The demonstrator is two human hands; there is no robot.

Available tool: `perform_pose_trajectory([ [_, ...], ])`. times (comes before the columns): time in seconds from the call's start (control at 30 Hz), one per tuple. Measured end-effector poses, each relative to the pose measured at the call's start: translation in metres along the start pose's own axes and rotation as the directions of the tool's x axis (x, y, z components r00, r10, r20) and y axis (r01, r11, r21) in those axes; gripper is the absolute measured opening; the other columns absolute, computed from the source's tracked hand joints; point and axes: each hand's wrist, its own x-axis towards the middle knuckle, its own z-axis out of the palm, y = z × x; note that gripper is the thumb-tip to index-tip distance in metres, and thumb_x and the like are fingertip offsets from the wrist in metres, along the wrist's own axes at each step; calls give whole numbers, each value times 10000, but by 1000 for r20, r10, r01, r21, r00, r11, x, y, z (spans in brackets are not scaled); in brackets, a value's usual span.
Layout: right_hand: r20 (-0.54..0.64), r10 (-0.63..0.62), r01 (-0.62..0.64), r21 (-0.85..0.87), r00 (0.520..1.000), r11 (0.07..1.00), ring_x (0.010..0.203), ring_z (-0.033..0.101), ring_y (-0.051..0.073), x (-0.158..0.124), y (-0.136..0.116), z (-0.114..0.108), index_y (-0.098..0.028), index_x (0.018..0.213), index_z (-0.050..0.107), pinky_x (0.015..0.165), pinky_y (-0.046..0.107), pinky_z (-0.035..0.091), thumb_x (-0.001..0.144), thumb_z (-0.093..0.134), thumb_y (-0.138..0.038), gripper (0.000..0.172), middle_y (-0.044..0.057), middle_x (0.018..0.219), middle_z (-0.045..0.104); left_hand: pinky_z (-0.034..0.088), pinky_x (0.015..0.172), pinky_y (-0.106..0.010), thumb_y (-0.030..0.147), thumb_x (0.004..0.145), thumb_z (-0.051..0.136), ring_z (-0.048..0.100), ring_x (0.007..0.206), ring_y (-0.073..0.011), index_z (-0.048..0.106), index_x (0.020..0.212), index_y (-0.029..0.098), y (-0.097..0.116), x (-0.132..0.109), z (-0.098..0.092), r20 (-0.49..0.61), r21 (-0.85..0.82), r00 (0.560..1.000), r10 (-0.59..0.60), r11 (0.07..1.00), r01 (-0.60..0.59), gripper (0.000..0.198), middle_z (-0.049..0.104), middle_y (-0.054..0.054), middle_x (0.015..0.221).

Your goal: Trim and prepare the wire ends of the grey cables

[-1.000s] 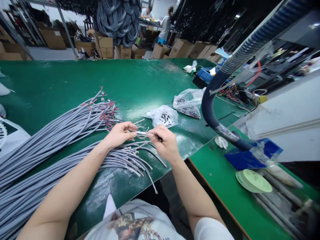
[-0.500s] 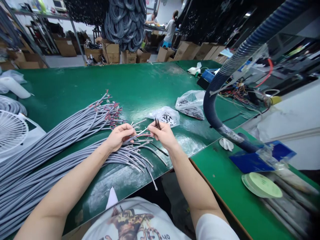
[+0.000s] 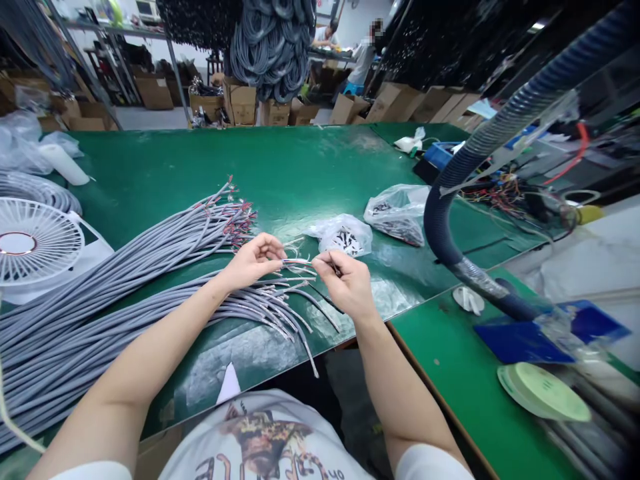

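Note:
My left hand [image 3: 255, 260] pinches the stripped end of a grey cable [image 3: 299, 263] at the near edge of the green table [image 3: 150, 167]. My right hand [image 3: 347, 283] is closed just to the right, its fingertips on the same thin wires, with small dark pieces held between the fingers. Under both hands lies a bundle of several grey cables [image 3: 125, 313] with bare ends fanned toward me. A second grey bundle [image 3: 165, 243] with red-tipped wires lies just behind it.
Two clear plastic bags of small dark parts [image 3: 343, 237] [image 3: 397, 212] lie right of the hands. A ribbed blue hose [image 3: 445, 200] curves down at the right. A white fan [image 3: 30, 243] stands at left. A green tape roll [image 3: 543, 390] rests on the lower right bench. People work far behind.
My right hand dropped from a raised position back to the wire ends and closed on them. The view shifted right, so the fan shows more fully.

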Motion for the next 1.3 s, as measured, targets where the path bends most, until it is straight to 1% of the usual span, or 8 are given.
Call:
perform_pose_trajectory([
  [0.2,110,43,-46,32,993,998,519,405,92,-11,9,12,-185,644,492,527,229,326,889,487,-326,282,-25,554,501,396,559,-186,302,684,737,546,600,-73,435,876,177,-5,-2,-9,-42,38,998,43,998,-41,379,613,29,707],
  [0.4,82,207,-222,320,975,921,438,368,89,-1,30,20,-192,648,499,467,231,308,853,529,-345,258,-45,486,467,342,492,-173,382,734,707,520,522,-60,425,865,177,-4,-10,-15,197,-1,974,-108,994,110,372,656,-4,707],
  [0.53,6,-40,40,32,999,999,491,417,97,-5,16,10,-185,655,539,512,234,339,840,510,-235,194,-23,553,505,337,490,-179,397,734,696,485,510,-57,437,829,167,-5,-8,-11,138,61,986,-96,994,89,359,632,0,681],
  [0.63,86,-315,326,-183,945,928,586,516,124,-9,6,2,-175,761,614,586,238,385,734,481,-82,164,10,650,592,337,511,-184,350,742,684,463,530,-58,447,822,162,-8,-6,-7,103,119,994,-45,992,33,313,583,24,661],
  [0.7,165,-380,410,-224,910,884,625,548,137,-5,3,-3,-170,805,633,607,240,393,687,471,-54,232,24,682,622,342,534,-186,307,747,677,455,551,-57,458,830,159,-11,-7,-5,126,176,992,-29,984,6,277,544,40,663],
  [0.87,189,-193,222,-149,963,963,529,445,100,22,14,-6,-168,670,584,540,228,342,823,508,-212,176,-12,581,537,382,595,-196,267,756,677,491,626,-67,496,853,148,-12,-12,-8,247,207,969,-22,978,-30,237,562,13,749],
  [1.0,187,-23,24,-5,982,1000,510,367,90,29,34,3,-175,591,482,519,230,304,844,519,-313,291,-44,522,415,381,570,-190,308,755,687,498,591,-64,524,822,142,-7,-10,-15,174,111,984,35,992,-55,242,581,9,717],
  [1.3,196,-67,36,155,978,987,518,330,83,-9,7,24,-189,621,422,515,226,288,876,464,-284,275,-49,557,370,416,592,-219,289,714,678,565,637,-116,669,870,120,-15,-1,-7,-46,208,998,49,977,-39,230,652,-30,732],
])
